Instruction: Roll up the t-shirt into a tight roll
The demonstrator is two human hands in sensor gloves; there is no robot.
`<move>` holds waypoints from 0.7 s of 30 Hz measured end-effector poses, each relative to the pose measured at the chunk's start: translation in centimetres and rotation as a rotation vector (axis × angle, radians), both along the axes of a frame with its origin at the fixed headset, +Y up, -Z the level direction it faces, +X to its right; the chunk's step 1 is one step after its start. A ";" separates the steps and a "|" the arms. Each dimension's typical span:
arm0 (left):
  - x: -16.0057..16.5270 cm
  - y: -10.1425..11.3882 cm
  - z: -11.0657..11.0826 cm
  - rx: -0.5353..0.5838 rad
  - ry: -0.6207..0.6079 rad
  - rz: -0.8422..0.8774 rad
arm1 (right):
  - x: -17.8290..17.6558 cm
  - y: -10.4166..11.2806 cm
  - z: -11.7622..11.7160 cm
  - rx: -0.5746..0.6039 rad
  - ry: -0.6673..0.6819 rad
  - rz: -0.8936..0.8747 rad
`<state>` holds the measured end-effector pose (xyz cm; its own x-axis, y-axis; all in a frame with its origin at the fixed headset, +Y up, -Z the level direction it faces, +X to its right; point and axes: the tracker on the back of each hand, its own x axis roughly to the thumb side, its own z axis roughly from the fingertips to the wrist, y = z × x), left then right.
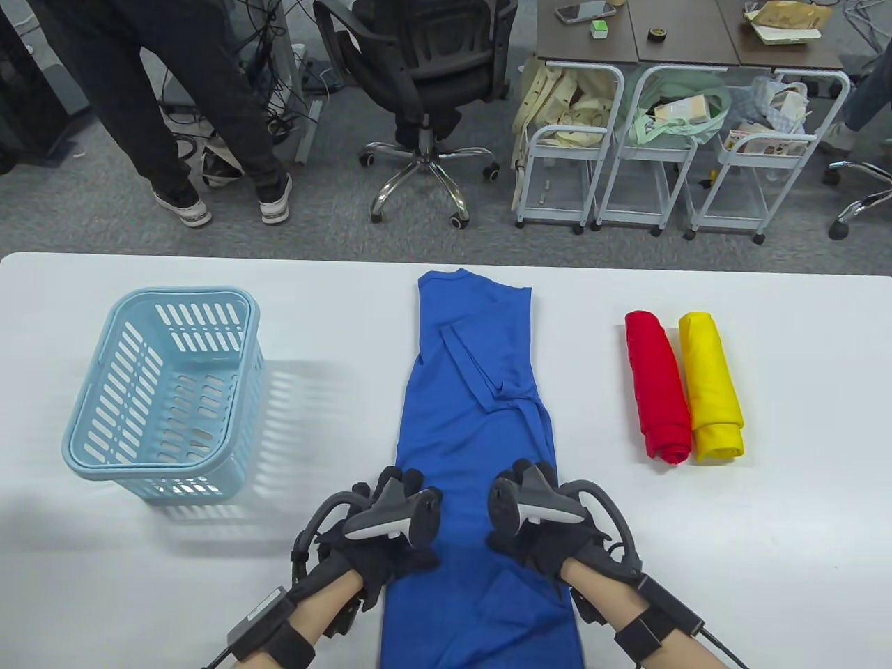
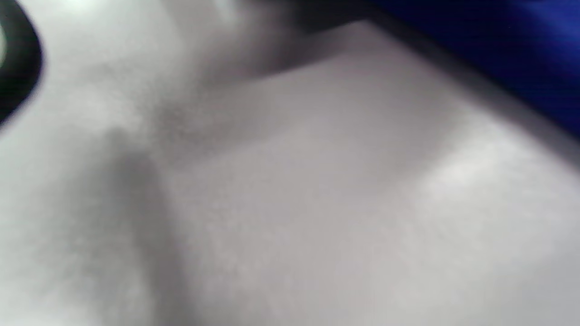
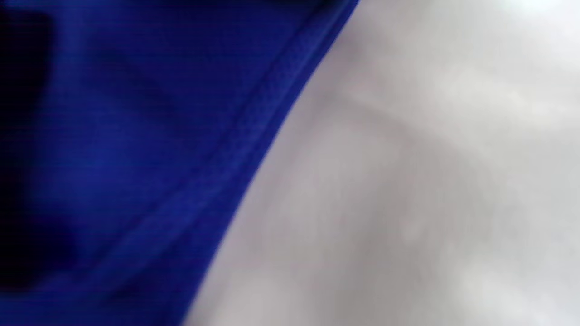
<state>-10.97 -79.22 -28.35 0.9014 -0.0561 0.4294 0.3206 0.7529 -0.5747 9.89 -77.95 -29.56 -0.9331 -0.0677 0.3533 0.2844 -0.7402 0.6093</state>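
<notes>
Lying lengthwise mid-table, blue t-shirt folded into long strip, not yet rolled. Left hand and right hand rest on near part; finger curl hidden, grip unclear. Next move: take near hem, roll tightly away.

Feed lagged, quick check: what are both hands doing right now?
Left hand: on the blue t-shirt, grip cannot be told.
Right hand: on the shirt too, grip cannot be told.

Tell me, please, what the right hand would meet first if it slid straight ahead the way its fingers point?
Probably only more of the blue t-shirt: the right hand rests on it, pointing up the folded strip, towards the tucked sleeve fold; depth is unclear.
</notes>
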 end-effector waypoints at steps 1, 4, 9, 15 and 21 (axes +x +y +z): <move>-0.1 -0.1 -0.6 -0.015 0.004 -0.006 | 0.0 0.0 -0.7 -0.009 -0.018 -0.008; -0.3 0.0 -2.7 -0.049 0.070 -0.064 | -0.1 -0.2 -2.3 -0.006 -0.056 -0.003; 0.0 0.3 -5.8 -0.053 0.111 -0.103 | 0.1 -0.3 -5.2 -0.040 -0.143 -0.053; 0.4 0.9 -6.9 0.065 0.153 -0.155 | 0.4 -0.4 -7.3 -0.089 -0.201 -0.088; 0.8 1.2 -2.7 0.148 0.020 -0.165 | 0.6 -0.3 -8.4 -0.103 -0.219 -0.079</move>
